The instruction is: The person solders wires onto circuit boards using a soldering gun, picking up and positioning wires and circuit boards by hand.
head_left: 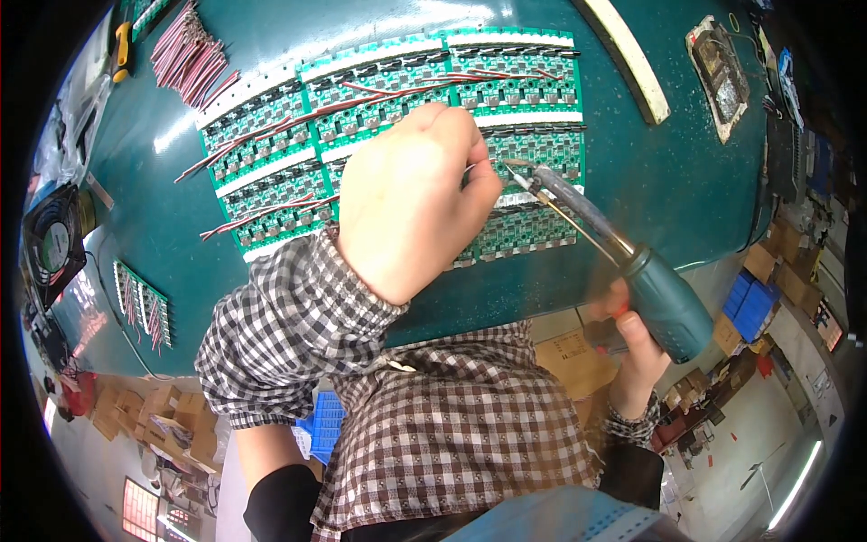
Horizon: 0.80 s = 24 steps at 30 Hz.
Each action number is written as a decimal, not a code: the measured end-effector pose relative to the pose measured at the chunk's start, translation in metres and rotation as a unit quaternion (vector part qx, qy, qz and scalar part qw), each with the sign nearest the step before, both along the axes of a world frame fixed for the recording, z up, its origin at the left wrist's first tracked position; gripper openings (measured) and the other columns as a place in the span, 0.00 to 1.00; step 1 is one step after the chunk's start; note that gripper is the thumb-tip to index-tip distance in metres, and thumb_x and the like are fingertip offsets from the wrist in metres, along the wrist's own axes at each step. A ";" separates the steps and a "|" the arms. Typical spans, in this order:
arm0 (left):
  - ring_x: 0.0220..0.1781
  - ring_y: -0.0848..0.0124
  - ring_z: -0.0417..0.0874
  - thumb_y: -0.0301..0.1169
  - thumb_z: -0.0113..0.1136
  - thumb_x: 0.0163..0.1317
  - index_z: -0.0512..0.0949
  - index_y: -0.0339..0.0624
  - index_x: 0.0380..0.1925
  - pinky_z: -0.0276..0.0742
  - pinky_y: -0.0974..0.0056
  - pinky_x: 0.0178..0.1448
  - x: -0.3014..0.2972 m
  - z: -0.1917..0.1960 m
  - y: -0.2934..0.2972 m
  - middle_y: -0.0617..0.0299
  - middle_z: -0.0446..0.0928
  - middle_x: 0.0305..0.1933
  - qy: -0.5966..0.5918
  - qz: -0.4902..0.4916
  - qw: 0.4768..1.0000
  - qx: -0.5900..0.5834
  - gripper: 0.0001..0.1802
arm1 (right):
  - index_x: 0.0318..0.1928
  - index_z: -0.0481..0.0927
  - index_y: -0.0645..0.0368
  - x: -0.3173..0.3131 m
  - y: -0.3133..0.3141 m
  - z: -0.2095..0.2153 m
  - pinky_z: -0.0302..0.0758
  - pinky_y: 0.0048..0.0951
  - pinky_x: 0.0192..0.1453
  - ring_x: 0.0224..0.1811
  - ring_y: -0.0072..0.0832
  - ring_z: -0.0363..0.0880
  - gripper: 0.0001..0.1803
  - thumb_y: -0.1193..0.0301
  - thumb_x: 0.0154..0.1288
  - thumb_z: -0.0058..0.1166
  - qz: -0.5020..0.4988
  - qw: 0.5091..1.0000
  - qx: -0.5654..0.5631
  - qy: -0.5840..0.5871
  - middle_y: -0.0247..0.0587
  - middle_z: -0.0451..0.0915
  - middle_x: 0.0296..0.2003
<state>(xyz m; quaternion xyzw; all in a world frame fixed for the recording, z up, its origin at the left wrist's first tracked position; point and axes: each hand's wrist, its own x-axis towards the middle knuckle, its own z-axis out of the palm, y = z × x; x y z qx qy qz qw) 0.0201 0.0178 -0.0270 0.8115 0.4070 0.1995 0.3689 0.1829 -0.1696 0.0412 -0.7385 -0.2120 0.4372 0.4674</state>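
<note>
Panels of small green circuit boards lie side by side in rows on the bench. My left hand is over their middle, closed in a pinch on a thin wire that the fingers mostly hide. In my right hand is a green-handled soldering gun, gripped by the handle. Its metal tip reaches the boards just right of my left fingertips, with a thin feed tube alongside the barrel. Red and black wires lie across the boards in several places.
The green bench carries a bundle of red and white wires and a yellow-handled screwdriver. A small wired board strip and a black fan are at left. A pale curved bar and a soiled tray are at right.
</note>
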 end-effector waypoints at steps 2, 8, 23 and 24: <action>0.19 0.70 0.69 0.23 0.60 0.43 0.71 0.41 0.20 0.66 0.67 0.23 0.000 0.000 0.000 0.63 0.66 0.19 0.004 -0.003 1.000 -0.002 0.06 | 0.45 0.74 0.71 0.002 0.000 -0.001 0.75 0.32 0.42 0.31 0.31 0.78 0.19 0.75 0.52 0.60 0.027 0.999 0.000 -0.019 0.43 0.78 0.28; 0.19 0.70 0.70 0.23 0.60 0.43 0.72 0.41 0.20 0.66 0.67 0.23 0.000 -0.001 -0.001 0.63 0.68 0.20 0.010 -0.007 1.000 0.009 0.06 | 0.42 0.75 0.71 0.001 0.000 -0.004 0.74 0.34 0.44 0.29 0.30 0.77 0.17 0.75 0.51 0.60 0.029 0.999 0.026 -0.014 0.42 0.77 0.26; 0.19 0.71 0.70 0.23 0.61 0.42 0.71 0.42 0.20 0.67 0.67 0.23 0.002 -0.004 -0.005 0.63 0.68 0.20 0.000 0.010 1.000 0.026 0.07 | 0.40 0.75 0.70 0.002 0.005 -0.004 0.74 0.34 0.45 0.27 0.27 0.74 0.15 0.74 0.53 0.59 0.049 0.998 0.029 0.004 0.39 0.74 0.23; 0.19 0.71 0.70 0.23 0.61 0.42 0.71 0.42 0.20 0.66 0.67 0.23 0.002 -0.004 -0.006 0.63 0.68 0.20 0.001 0.013 1.000 0.026 0.07 | 0.40 0.75 0.70 0.001 0.005 -0.004 0.74 0.34 0.45 0.27 0.27 0.74 0.15 0.74 0.53 0.59 0.039 0.999 0.032 0.010 0.39 0.74 0.23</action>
